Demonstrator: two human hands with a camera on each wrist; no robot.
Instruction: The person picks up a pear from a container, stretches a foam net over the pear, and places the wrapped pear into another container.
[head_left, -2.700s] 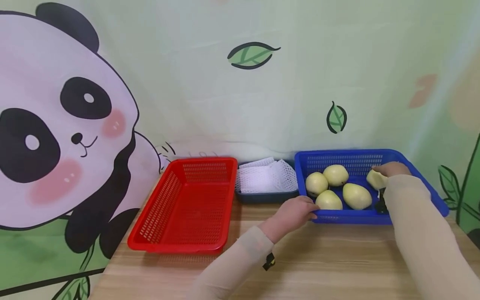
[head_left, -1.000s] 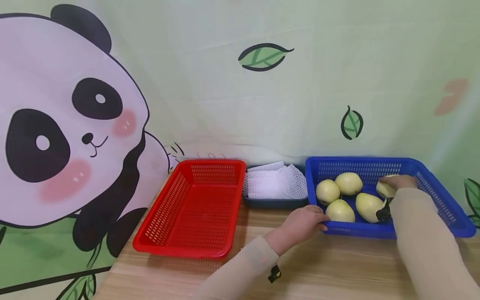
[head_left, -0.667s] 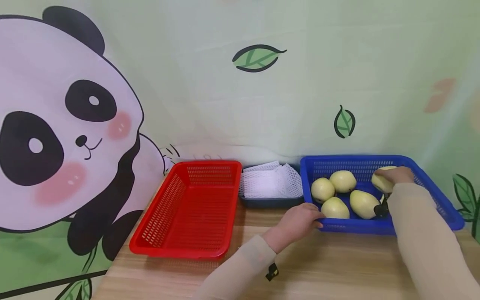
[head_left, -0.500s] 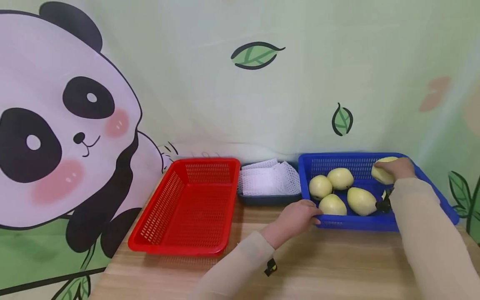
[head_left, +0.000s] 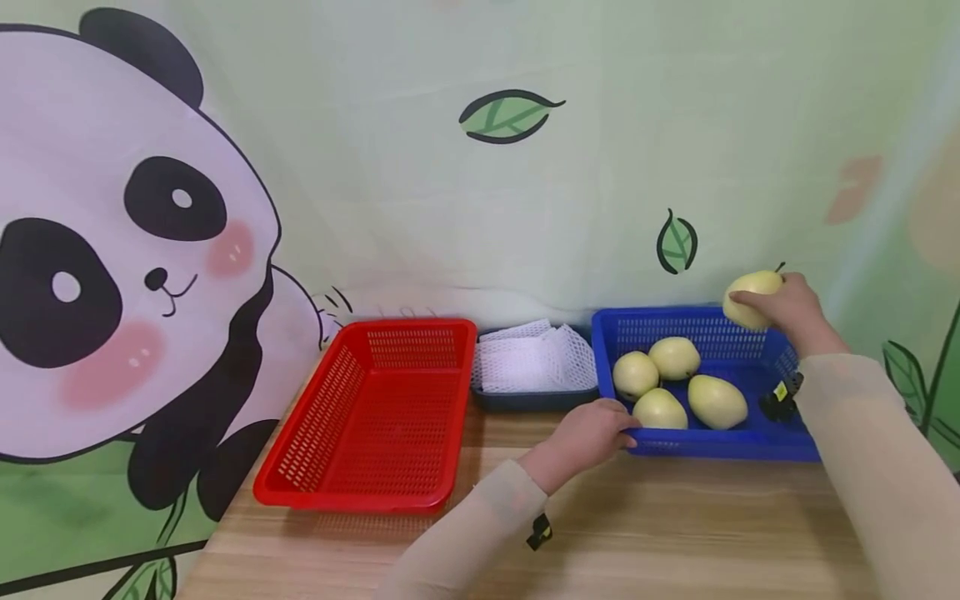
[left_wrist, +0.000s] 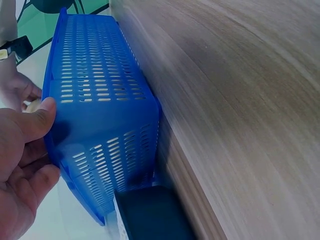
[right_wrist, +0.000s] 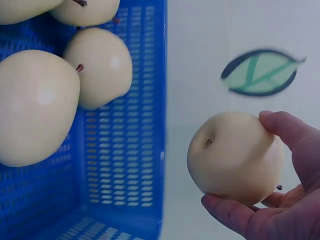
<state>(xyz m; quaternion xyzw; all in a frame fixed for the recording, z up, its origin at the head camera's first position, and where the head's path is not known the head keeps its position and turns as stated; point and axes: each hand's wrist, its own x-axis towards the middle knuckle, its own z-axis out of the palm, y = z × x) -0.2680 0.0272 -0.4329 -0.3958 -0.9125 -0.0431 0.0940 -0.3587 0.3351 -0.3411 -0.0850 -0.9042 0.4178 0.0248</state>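
Observation:
My right hand (head_left: 801, 310) grips a pale yellow pear (right_wrist: 235, 157) between thumb and fingers, lifted over the back right part of the blue basket (head_left: 720, 444). The stem points away to the right in the head view. At the basket's front left corner, my left hand (head_left: 588, 437) holds the rim, with the thumb (left_wrist: 40, 120) on one side and the fingers curled at the other. Several more pears lie in the left half of the basket, one pear (head_left: 717, 402) apart from the rest near the front wall.
A red basket (head_left: 450, 450) with nothing in it stands on the left of the wooden table (head_left: 660, 533). Between the two baskets sits a dark tray (head_left: 534, 402) filled with white foam net sleeves (head_left: 525, 358). A printed panda curtain hangs close behind.
My right hand has raised the pear from the basket floor to above the back rim. My left hand stays on the corner. The head view has shifted slightly.

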